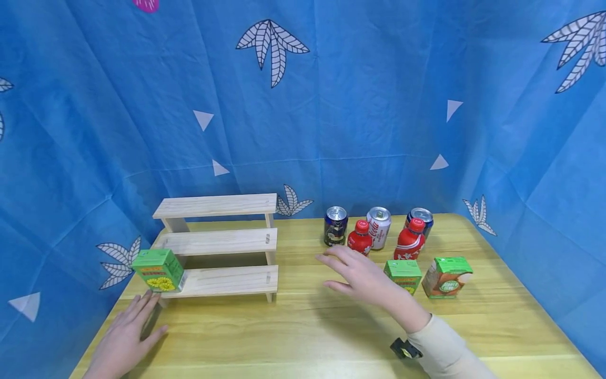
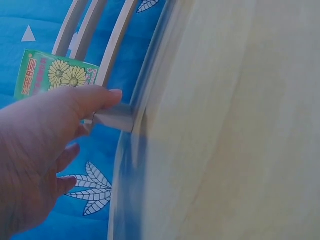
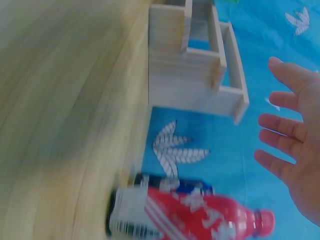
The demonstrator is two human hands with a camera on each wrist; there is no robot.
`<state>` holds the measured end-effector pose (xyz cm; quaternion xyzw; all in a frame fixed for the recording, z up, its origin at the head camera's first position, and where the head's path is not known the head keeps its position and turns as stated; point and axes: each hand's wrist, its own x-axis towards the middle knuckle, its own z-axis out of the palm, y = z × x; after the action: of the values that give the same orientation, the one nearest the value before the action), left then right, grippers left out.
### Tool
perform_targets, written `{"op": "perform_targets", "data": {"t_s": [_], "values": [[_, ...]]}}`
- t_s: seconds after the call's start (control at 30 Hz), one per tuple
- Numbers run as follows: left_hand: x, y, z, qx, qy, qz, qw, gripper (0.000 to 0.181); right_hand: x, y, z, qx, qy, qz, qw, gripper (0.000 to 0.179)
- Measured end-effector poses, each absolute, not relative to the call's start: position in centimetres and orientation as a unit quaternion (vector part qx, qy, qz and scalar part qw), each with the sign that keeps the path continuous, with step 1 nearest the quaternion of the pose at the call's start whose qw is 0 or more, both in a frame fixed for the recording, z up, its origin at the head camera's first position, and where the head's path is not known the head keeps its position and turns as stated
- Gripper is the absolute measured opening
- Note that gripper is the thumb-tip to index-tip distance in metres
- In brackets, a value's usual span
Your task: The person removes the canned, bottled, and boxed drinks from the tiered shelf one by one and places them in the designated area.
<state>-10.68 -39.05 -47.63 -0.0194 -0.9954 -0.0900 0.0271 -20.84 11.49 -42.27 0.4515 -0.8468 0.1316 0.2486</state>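
A green drink carton (image 1: 159, 270) with yellow flowers stands at the left end of the lowest step of a pale wooden three-step rack (image 1: 227, 280). My left hand (image 1: 124, 336) is at the rack's front left corner, fingers extended close below the carton; whether they touch the rack I cannot tell. Above the table, my right hand (image 1: 360, 276) holds nothing, its fingers loosely spread. Just behind it stands a red bottle (image 1: 361, 238), partly hidden by the hand. In the right wrist view a red and white bottle (image 3: 200, 212) appears below the fingers.
Along the back right stand a dark can (image 1: 335, 226), a white cola can (image 1: 379, 228) and a blue can (image 1: 423, 217). Another red bottle (image 1: 410, 240), a second green carton (image 1: 403, 275) and a green-brown carton (image 1: 446, 277) stand nearer. A blue curtain (image 1: 331, 105) encloses the table.
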Motion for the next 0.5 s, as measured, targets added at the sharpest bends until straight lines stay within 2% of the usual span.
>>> {"op": "perform_targets", "data": {"t_s": [0.5], "values": [[-10.7,-38.9,-47.6,-0.02,-0.996,-0.084,0.028,0.091,-21.3,4.6,-42.3,0.479,-0.833,0.136,0.244,0.057]]}}
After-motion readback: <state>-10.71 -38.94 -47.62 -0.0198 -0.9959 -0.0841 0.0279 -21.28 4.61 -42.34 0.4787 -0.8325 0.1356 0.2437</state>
